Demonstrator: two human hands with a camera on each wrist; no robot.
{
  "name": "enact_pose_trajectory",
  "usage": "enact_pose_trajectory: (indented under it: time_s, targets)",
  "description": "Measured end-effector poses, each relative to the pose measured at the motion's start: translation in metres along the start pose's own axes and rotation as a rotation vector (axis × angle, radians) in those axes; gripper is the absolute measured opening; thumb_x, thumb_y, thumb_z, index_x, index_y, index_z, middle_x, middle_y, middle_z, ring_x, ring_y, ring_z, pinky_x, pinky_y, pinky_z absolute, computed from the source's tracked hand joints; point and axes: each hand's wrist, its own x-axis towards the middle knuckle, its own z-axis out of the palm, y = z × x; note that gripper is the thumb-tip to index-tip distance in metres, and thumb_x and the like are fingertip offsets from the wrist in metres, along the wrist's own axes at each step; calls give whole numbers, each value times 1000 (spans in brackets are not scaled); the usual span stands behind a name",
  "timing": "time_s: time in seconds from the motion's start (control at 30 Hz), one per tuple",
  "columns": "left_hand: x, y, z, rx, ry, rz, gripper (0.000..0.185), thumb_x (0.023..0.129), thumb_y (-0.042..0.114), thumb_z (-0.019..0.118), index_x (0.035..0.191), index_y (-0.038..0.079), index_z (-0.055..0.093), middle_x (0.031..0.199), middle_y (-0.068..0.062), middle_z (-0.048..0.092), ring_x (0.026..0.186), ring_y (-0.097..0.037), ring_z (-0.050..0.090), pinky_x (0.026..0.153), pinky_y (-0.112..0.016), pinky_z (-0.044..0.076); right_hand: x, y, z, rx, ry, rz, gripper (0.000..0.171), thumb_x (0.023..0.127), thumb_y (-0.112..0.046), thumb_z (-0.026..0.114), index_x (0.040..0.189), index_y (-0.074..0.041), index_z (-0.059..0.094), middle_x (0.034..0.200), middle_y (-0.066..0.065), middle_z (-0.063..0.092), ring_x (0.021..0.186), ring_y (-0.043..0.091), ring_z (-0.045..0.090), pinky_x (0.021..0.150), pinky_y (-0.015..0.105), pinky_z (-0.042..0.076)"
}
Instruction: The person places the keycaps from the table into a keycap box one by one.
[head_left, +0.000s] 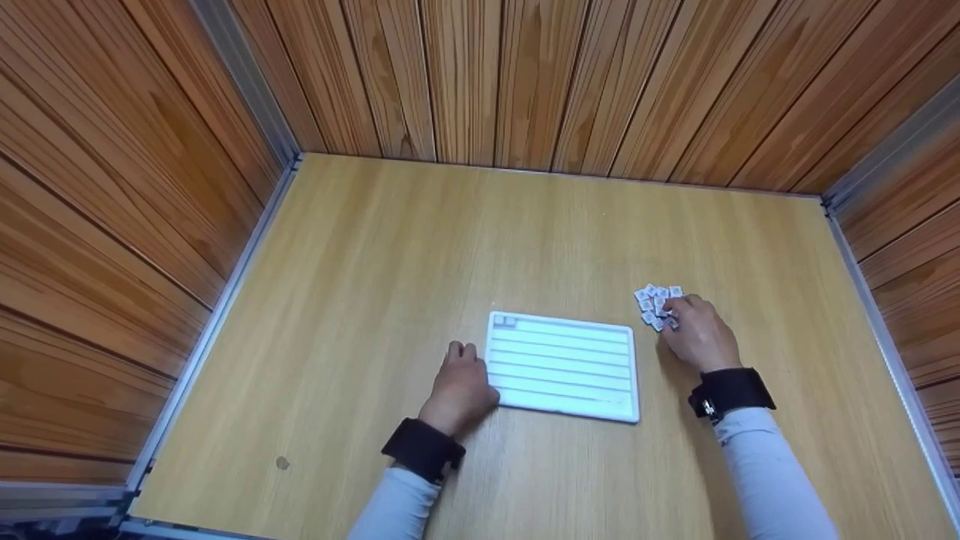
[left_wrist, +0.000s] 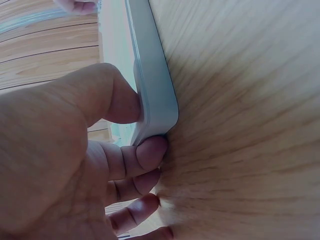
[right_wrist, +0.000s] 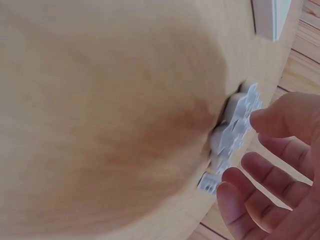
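A white ruled board (head_left: 562,367) lies flat on the table. At its lower-left corner my left hand (head_left: 461,386) holds on, the thumb against the near side and the index fingertip (left_wrist: 152,152) round the corner. Two small tiles (head_left: 505,322) sit in the board's top-left slot. To the right of the board is a cluster of small white square tiles (head_left: 649,306) with printed marks. My right hand (head_left: 701,334) reaches over this cluster, thumb (right_wrist: 280,117) right at the tiles and fingers loosely bent. No tile shows between its thumb and fingers.
Wood-plank walls (head_left: 525,82) enclose the light wooden table (head_left: 390,247) at the back and sides, with metal rails (head_left: 217,315) along the edges. A small dark spot (head_left: 282,463) marks the tabletop at the near left.
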Motion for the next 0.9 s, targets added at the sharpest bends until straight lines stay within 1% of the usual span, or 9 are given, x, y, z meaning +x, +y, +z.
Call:
enact_pose_trajectory:
  time_s: [0.13,0.2,0.4,0.53,0.73,0.9]
  targets:
    - [-1,0,0,-4,11,4,23,77,16,61,86,-4,67,104,-14,51,114,-33,39,94,-36,40,-2,7,-1,-3,-14,-2,28,85,-2,66,112,6,66,107,26,59,94,42,58,76,57,47]
    - [-2,1,-1,-9,14,6,22,77,16,61,85,-4,67,103,-14,51,113,-33,39,94,-36,40,-2,10,0,-5,-17,-6,27,85,-2,64,111,6,66,108,27,59,95,43,59,78,58,47]
    - [-1,1,-1,-28,5,-10,24,77,16,64,89,-4,68,103,-12,51,111,-31,39,92,-36,41,-2,12,1,-2,-25,-6,26,86,0,64,111,7,66,107,26,60,95,41,59,82,58,48]
    - [0,2,-1,-30,-6,-22,26,78,17,65,92,-5,68,105,-12,52,112,-30,39,93,-36,41,-2,13,2,-1,-31,-12,27,86,1,63,112,8,66,107,26,59,96,41,59,83,57,48]
    - [1,3,-1,-30,-16,-29,30,80,18,66,97,-6,69,107,-13,53,114,-30,40,94,-36,43,0,16,4,3,-23,-11,24,86,1,64,109,7,66,105,24,60,94,40,60,82,56,48]
    - [1,2,0,-25,-19,-31,31,80,18,66,99,-6,69,109,-13,53,115,-30,40,95,-36,43,-1,17,5,12,-31,-13,24,86,1,65,109,7,65,105,24,59,93,39,60,81,56,48]
